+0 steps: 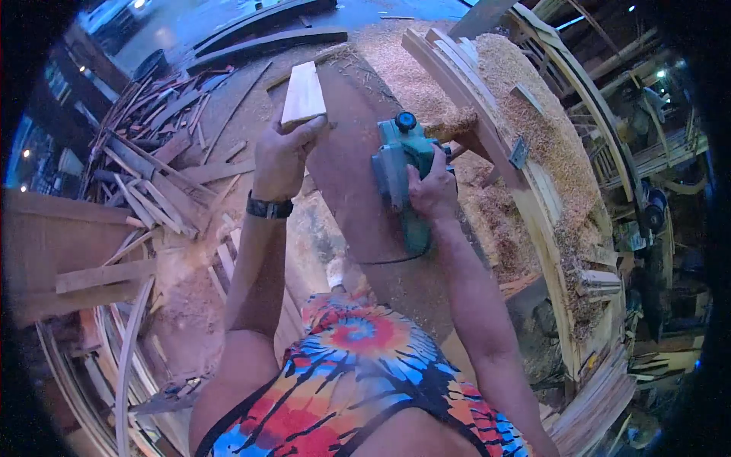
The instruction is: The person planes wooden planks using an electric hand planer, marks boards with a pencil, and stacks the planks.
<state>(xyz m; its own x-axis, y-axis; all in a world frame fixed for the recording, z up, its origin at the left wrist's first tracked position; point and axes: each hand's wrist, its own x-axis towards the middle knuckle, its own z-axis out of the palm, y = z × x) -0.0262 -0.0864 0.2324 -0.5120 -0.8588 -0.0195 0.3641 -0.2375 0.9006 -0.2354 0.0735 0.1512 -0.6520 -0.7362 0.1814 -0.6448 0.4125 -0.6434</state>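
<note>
In my left hand is a short pale wooden board, gripped at its near end and pointing away from me. A dark watch sits on that wrist. My right hand is wrapped round the handle of a green electric planer, which has a black round knob at its front. The planer rests on a broad brown plank. Its underside is hidden. Board and planer are apart from each other.
Wood shavings are heaped at the right around a long beam. Scrap strips lie piled at the left. Long dark boards lie on the floor ahead. Pale offcuts lie near my left forearm.
</note>
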